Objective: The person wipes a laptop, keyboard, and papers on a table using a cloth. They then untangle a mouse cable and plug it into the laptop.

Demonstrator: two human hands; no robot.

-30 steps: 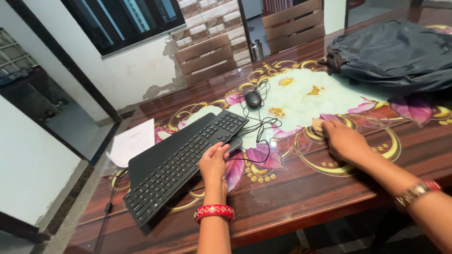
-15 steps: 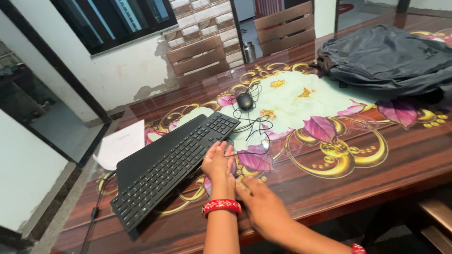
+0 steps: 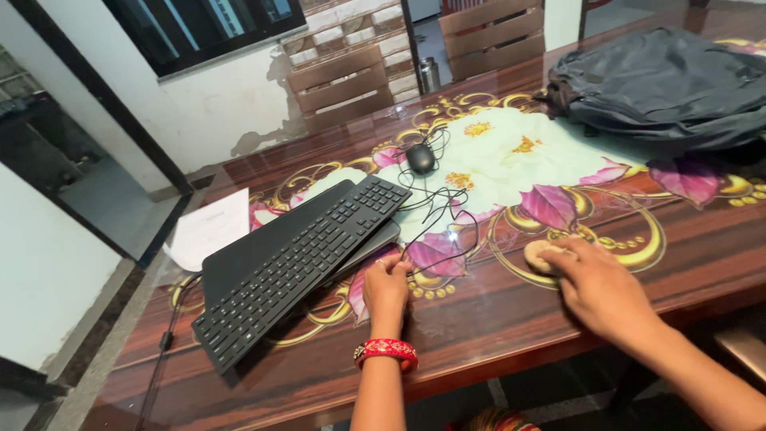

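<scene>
At the left of the frame a white sheet of paper (image 3: pixel 209 227) lay on the glossy wooden worktop with its flower print (image 3: pixel 511 152), and beside it a flat black laptop (image 3: pixel 271 243) carried a long black keyboard (image 3: pixel 299 267) laid slantwise across it. The left hand (image 3: pixel 387 289), just below the centre, was curled around the near edge of the laptop, fingers gripping under the rim. A slip seemed likely there: the keyboard rested loose on top, and a tilt of the laptop could have sent it sliding off the worktop edge. The tangled black cable (image 3: pixel 443 211) ran from a small black mouse (image 3: pixel 420 158) in the upper centre close to that hand, so a pull could have snagged it and dragged the mouse. To the right, the right hand (image 3: pixel 598 287) pressed flat on a round beige pad (image 3: pixel 541 255), fingers folded over it against the worktop. A dark grey backpack (image 3: pixel 670 84) sat at the upper right. Counted: one paper, one laptop, one keyboard, one mouse, one pad, one backpack, two wooden chairs (image 3: pixel 343 84) behind
</scene>
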